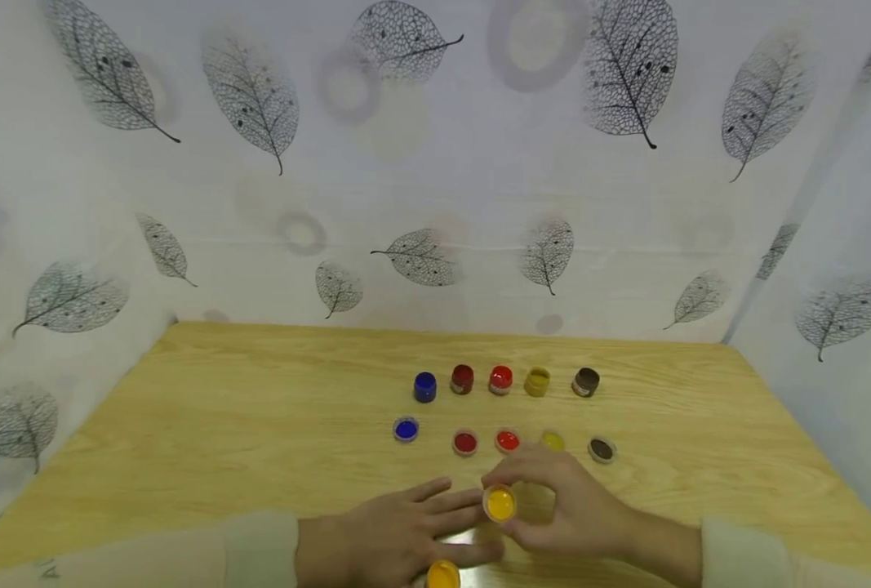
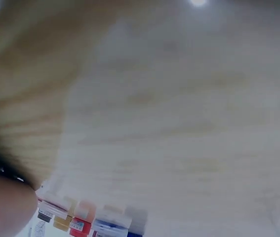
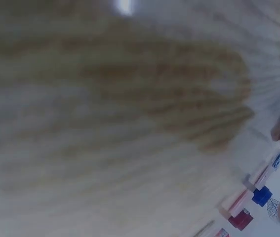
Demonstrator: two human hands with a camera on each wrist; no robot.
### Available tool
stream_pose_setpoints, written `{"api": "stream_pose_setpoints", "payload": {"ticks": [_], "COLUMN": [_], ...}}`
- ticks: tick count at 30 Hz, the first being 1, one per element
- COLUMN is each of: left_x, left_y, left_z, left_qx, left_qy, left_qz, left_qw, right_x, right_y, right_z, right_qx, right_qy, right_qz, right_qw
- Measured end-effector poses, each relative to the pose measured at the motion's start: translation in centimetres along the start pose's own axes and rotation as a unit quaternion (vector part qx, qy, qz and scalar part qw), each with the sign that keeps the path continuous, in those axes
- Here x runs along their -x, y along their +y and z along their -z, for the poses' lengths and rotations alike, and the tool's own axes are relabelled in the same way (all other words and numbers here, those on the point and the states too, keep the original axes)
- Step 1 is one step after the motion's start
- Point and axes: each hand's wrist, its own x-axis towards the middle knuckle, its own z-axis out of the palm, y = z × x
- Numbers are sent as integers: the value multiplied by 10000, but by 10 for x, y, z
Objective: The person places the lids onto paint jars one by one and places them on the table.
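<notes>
In the head view, my right hand [image 1: 575,510] pinches a round lid [image 1: 499,503] between thumb and fingers, its paint-coated inside showing orange-yellow. My left hand [image 1: 394,531] lies to its left, back upward, several fingers stretched out towards the right hand. Between the left thumb and index finger it holds an uncapped jar of orange-yellow paint [image 1: 443,575] at the bottom edge of the view; the jar's lower part is cut off. The left fingertips overlap the lid's edge in this view. Only bits of skin show at the edges of both wrist views.
Across the wooden table [image 1: 259,408] stand uncapped paint jars: blue [image 1: 424,388], dark red [image 1: 462,379], red [image 1: 500,380], ochre [image 1: 537,381] and dark brown [image 1: 585,381]. Lids of matching colours lie before them, such as the blue lid [image 1: 406,429]. Leaf-patterned cloth [image 1: 435,188] encloses the table.
</notes>
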Motion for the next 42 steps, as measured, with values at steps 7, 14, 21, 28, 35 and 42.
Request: {"api": "stream_pose_setpoints", "payload": {"ticks": [7,14,21,28,35,42], "left_x": [-1,-1,0,-1,-2,-2], "left_y": [-2,-2,-4,-4,-5,-3], "left_z": [-3,4,14,12,9,8], "left_qx": [144,303,631,716,657,682], "left_qy": [-119,-256,-563,-576,-647,-792], "left_qz": [52,95,156,169,153,163], "left_qw": [9998,9992,9963,9956,9956,9944], "right_x": [2,-1,-2,-3,-4,-2], "right_y": [-5,-7,-9,-10,-10,-8], "right_z": [-3,-5,-7,-8,-10,-13], "right_qx": [-1085,-1775,-2375,-2482,-2648,-2967], "right_qy": [172,-28,-162,-208,-358,-451], "right_qz": [-336,-553,-880,-950,-868,-939], "right_qw": [9934,9826,9673,9638,9597,9493]}}
